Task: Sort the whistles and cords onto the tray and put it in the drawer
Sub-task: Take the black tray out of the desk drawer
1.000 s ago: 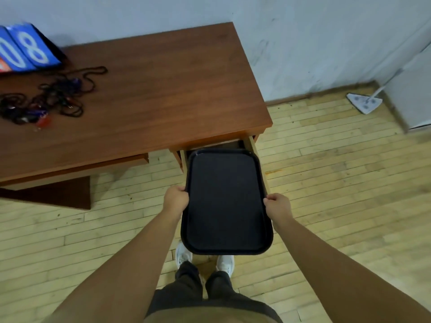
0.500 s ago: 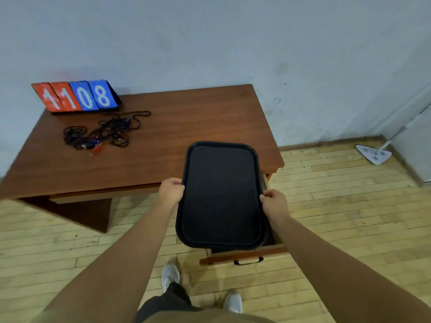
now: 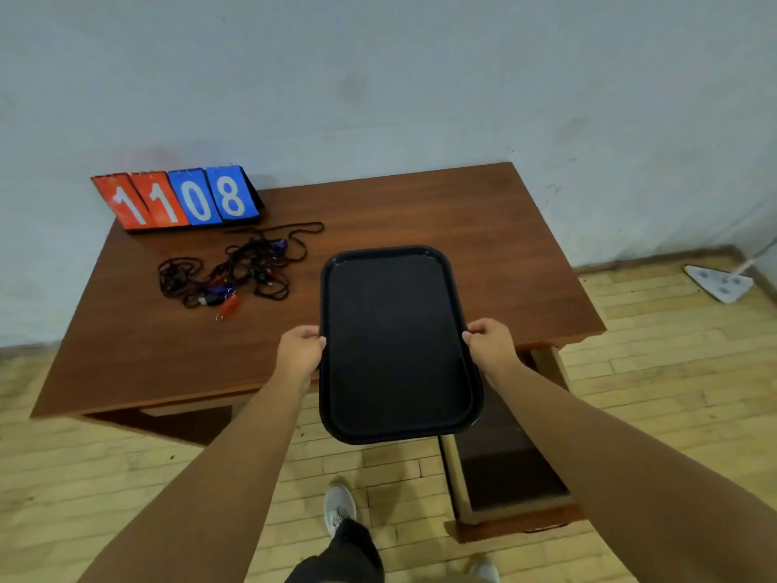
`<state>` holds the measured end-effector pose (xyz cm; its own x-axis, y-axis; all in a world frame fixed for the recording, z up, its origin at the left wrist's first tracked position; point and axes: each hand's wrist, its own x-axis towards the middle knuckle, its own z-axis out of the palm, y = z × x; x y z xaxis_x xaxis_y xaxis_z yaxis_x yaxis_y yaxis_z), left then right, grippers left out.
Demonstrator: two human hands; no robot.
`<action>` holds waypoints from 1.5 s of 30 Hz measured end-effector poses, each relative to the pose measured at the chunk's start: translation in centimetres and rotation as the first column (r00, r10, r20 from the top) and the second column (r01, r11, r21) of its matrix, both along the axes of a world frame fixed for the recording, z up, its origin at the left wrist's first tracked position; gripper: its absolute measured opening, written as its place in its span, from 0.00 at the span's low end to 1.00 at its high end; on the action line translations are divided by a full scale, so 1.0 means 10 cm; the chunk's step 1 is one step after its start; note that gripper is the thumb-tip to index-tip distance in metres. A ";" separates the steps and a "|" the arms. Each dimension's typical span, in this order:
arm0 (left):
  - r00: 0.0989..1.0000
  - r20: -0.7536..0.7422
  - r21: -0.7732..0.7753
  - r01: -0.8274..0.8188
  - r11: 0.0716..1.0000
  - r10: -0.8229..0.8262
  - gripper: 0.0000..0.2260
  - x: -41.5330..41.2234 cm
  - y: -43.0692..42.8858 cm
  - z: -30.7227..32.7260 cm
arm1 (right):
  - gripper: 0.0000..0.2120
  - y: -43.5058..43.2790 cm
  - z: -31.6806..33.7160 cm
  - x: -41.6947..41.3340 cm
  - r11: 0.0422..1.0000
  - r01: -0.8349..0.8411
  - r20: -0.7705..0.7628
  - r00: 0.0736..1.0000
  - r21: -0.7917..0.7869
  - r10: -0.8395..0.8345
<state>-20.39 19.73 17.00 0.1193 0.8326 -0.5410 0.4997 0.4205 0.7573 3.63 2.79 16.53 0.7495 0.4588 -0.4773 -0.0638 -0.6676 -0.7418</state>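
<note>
Raised since the earlier frames, the black tray [image 3: 395,342] has left its place over the open drawer [image 3: 508,469] and now hangs across the front edge of the table [image 3: 441,212], its far end above the tabletop and its near end over the floor [image 3: 656,372]. At far left, a flip scoreboard [image 3: 176,199] stands at the table's back corner against the wall, with two red cards reading 1 and 1 and two blue cards reading 0 and 8. Just in front of it a tangle of black cords [image 3: 252,263] lies on the tabletop, with red and blue whistles [image 3: 229,305] among the strands at its near side, all to the left of the tray and apart from it. The left grip [image 3: 300,351] is clamped on the tray's left long rim, fingers curled round the edge. The right grip [image 3: 490,345] is clamped likewise on the right long rim, directly opposite. Below the tray, a grey shoe [image 3: 338,509] rests on the wooden floor. The drawer, pulled out from under the table's right end, shows a dark interior. At far right, a white triangular mop head [image 3: 719,284] lies on the floor near the wall.
</note>
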 end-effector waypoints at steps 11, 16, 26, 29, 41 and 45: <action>0.985 -0.039 -0.088 0.167 0.982 -0.171 0.12 -0.16 1.13 -0.60 | 0.06 0.87 -0.47 -0.24 0.984 0.063 0.009 0.998 -0.164 -0.063; 0.985 -0.065 -0.109 0.152 0.982 -0.159 0.10 -0.10 1.27 -0.92 | 0.05 1.09 -0.73 -0.15 0.977 0.062 0.025 0.998 -0.204 -0.059; 0.978 -0.177 -0.036 0.109 0.993 -0.114 0.11 0.12 1.46 -1.33 | 0.08 1.51 -1.12 0.17 0.970 -0.023 0.041 0.999 -0.242 0.033; 0.975 -0.198 -0.035 0.100 0.994 -0.105 0.11 0.17 1.52 -1.40 | 0.09 1.63 -1.18 0.27 0.967 -0.061 0.041 0.996 -0.246 0.073; 0.967 -0.101 -0.245 -0.252 0.936 0.234 0.09 0.37 1.11 -1.32 | 0.17 1.27 -1.01 0.27 0.966 -0.023 -0.040 0.999 -0.258 0.013; 0.972 0.000 -0.423 -0.213 0.881 0.236 0.08 0.48 0.68 -1.23 | 0.16 1.05 -1.00 0.21 0.949 0.171 -0.066 0.978 -0.266 -0.195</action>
<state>-15.58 26.56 4.70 -0.0077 0.5387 -0.8424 0.3201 0.7995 0.5083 5.72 13.31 6.50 0.7571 0.1701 -0.6307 -0.2621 -0.8053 -0.5318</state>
